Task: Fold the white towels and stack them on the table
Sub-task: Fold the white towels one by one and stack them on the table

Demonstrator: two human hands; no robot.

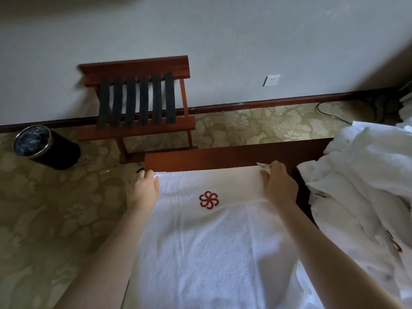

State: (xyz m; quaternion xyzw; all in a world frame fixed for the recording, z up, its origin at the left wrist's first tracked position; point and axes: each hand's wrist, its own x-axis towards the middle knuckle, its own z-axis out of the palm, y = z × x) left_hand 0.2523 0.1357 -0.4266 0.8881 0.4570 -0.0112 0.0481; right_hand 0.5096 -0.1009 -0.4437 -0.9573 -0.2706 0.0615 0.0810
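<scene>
Towel [211, 253] — red pinwheel emblem [209, 200]

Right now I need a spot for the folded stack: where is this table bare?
Only a strip of bare table along its far edge, beyond the spread towel, and a narrow gap between that towel's right edge and the heap of unfolded towels. The heap crowds the right side.

Towel [211, 237] spread on the table [223, 160], far corners gripped by the left hand [142, 188] and right hand [278, 186]. Heap of towels [367, 175] on the table's right. Beyond the far edge, a luggage rack [138, 101] against the wall [223, 36]; bin [44, 146] to its left, socket [270, 80] to its right.
</scene>
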